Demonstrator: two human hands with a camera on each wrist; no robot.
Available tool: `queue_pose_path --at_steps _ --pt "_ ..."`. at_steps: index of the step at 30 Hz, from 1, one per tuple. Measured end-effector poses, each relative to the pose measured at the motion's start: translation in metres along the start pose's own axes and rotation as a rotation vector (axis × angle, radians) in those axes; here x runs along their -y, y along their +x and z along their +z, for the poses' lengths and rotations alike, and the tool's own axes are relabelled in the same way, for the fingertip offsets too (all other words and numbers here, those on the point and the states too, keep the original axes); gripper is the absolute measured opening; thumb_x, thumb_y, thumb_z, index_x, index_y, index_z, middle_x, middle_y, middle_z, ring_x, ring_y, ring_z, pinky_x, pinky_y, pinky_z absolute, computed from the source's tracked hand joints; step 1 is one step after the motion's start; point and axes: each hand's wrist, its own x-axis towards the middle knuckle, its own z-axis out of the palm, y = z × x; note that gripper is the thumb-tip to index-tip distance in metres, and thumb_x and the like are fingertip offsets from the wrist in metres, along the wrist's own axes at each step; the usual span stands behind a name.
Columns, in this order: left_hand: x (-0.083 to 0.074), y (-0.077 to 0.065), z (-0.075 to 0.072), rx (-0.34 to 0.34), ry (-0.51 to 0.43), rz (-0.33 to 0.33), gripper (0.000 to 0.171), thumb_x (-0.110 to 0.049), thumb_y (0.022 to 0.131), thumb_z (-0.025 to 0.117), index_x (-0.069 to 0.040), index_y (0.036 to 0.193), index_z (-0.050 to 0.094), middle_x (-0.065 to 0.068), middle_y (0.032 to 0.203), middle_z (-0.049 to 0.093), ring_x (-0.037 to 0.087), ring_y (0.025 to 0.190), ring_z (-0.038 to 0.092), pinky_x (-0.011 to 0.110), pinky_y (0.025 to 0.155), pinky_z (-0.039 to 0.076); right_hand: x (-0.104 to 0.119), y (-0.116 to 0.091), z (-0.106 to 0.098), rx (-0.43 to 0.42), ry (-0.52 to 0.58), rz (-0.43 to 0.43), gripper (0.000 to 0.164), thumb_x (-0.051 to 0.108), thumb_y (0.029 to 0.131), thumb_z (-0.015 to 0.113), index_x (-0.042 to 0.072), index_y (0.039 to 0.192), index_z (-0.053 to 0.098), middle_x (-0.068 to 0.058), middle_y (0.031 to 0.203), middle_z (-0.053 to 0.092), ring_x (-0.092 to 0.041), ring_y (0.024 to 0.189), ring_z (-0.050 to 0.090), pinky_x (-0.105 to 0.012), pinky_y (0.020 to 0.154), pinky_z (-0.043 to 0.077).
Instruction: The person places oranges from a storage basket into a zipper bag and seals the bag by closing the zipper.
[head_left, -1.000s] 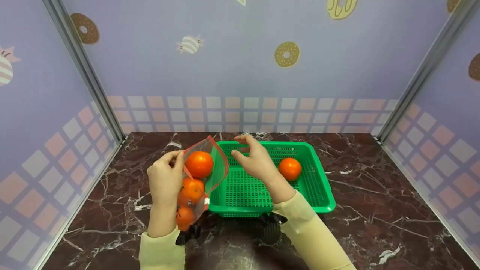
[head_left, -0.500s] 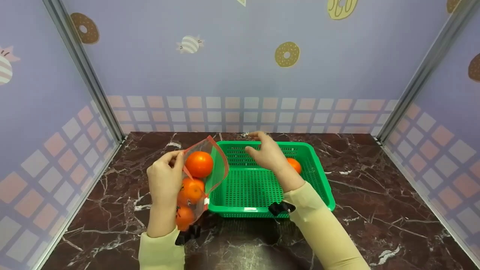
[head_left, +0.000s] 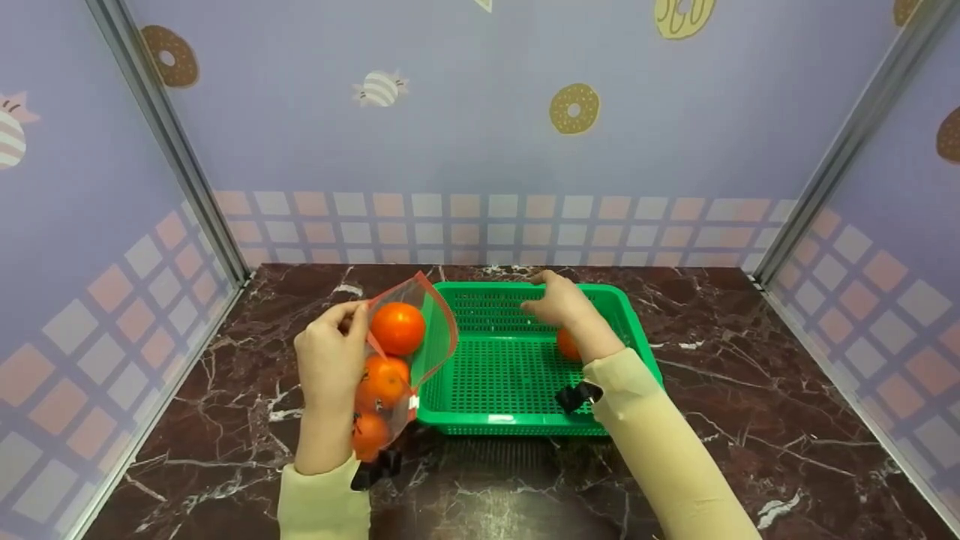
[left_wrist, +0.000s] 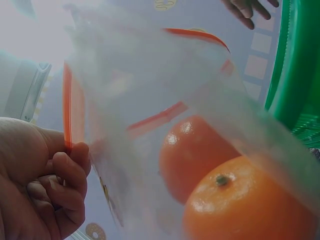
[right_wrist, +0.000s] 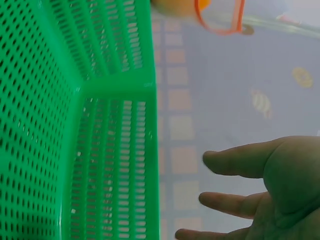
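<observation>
My left hand pinches the red-edged rim of a clear zip bag and keeps its mouth open towards the basket. Inside the bag, three oranges show one above another; the left wrist view has a green stem on one orange. My right hand is over the right part of the green basket, fingers spread and holding nothing. Partly hidden behind that wrist, a single orange sits in the basket. In the right wrist view, the thumb and fingers reach past the basket's rim.
The basket stands on a dark red marbled tabletop, just right of the bag. Patterned lilac panels close off the back and both sides, with metal posts at the corners.
My right hand has moved away from the bag, rightward across the basket, and now covers part of the orange there. The left hand and the bag have stayed in place.
</observation>
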Motion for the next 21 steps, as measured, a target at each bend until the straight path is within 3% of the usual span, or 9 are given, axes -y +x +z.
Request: queue_pose_path --at_steps 3,11,21 --pt "0.000 0.000 0.000 0.002 -0.004 0.003 0.020 -0.015 0.101 0.066 -0.001 0.103 0.081 0.016 0.076 0.072 0.013 0.053 0.047 0.020 0.051 0.034 -0.007 0.006 -0.004 0.016 -0.038 0.034 0.062 0.026 0.101 0.067 0.006 0.154 0.043 -0.022 0.160 0.042 -0.041 0.143 0.047 -0.056 0.115 0.042" --pt "0.001 0.000 0.000 0.006 -0.009 0.009 0.021 -0.015 0.101 0.066 -0.001 0.103 0.081 0.016 0.075 0.072 0.012 0.052 0.046 0.019 0.050 0.034 -0.025 0.017 -0.008 0.057 -0.158 0.077 0.059 0.026 0.097 0.071 -0.005 0.145 0.052 -0.025 0.149 0.053 -0.043 0.137 0.052 -0.054 0.113 0.045" --pt "0.000 -0.001 -0.001 0.026 -0.016 -0.015 0.022 -0.017 0.102 0.065 -0.002 0.104 0.081 0.016 0.077 0.072 0.009 0.051 0.045 0.019 0.048 0.032 -0.041 0.025 -0.006 0.146 -0.212 0.195 0.055 0.023 0.095 0.074 -0.004 0.139 0.059 -0.023 0.148 0.056 -0.039 0.131 0.057 -0.053 0.108 0.050"
